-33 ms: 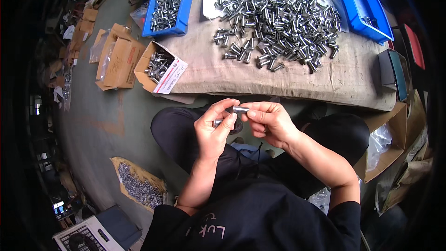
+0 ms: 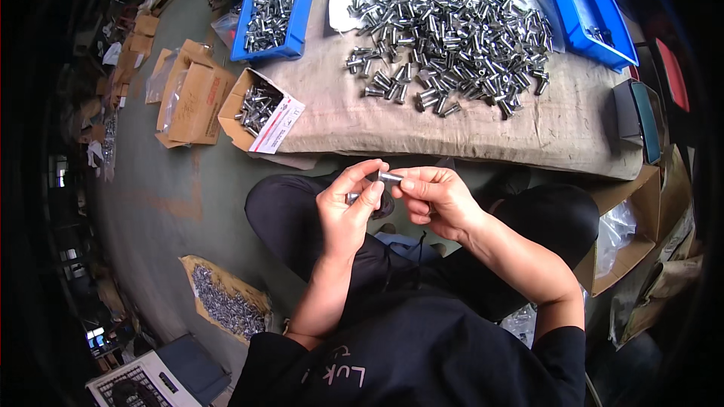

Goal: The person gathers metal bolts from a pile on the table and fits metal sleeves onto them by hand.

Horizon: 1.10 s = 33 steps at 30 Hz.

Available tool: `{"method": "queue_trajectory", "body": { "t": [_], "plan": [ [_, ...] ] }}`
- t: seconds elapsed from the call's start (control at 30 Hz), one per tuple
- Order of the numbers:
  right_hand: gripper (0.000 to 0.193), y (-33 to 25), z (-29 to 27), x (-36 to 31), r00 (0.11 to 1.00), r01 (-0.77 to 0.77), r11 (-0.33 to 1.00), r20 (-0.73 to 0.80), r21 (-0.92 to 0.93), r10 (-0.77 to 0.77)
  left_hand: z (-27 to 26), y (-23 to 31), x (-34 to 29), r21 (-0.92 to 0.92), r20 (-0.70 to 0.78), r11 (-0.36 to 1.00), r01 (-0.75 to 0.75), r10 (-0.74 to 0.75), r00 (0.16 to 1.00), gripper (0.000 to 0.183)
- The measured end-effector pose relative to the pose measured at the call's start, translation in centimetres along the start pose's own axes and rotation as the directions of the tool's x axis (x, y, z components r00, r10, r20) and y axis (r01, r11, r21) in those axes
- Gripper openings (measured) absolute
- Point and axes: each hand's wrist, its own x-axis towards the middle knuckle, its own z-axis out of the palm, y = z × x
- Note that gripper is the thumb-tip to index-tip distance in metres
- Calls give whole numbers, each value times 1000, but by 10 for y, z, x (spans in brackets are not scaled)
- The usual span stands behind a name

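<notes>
Fingertips of both hands met over the person's lap, pinching one short silver metal sleeve between them so that it lay level and close under the eyes, where it could be looked over. The left hand curled around it from below, thumb and forefinger closed on the near end, and a second small silver piece showed tucked against its palm, seemingly kept ready there. The right hand pressed its thumb and first fingers together on the other end of the sleeve, the remaining fingers folded out of the way.

Starting at the left, a brown cardboard carton and an open cardboard box of silver parts stood on the floor by the left edge of the burlap-covered low table, within an arm's reach. A blue plastic bin filled with silver parts sat at the table's far left corner. The big loose heap of silver metal sleeves spread across the middle of the cloth, which likely kept them from rolling. Another blue plastic bin, nearly empty, waited at the far right corner.
</notes>
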Motion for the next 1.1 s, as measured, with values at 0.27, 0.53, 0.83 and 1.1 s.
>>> {"method": "queue_trajectory", "body": {
  "t": [0.27, 0.53, 0.83, 1.1],
  "plan": [
    [15, 3, 4, 3, 999, -4, 1000, 46, 1, 4, 1, 4, 27, -158, 142, 967, 202, -180, 973, 18],
    [14, -2, 10, 2, 999, 23, 999, 35, -33, -22, -4, 3, 29, -277, 252, 935, 224, -154, 955, 20],
    [13, -5, -1, 6, 984, 170, 985, -56, 32, -168, 1, -4, 20, -372, 135, 917, 145, -101, 986, 20],
    [17, -7, 2, 4, 955, 289, 957, -65, -28, -290, 4, -2, 16, -393, 109, 905, 162, -129, 986, 21]
  ]
}}
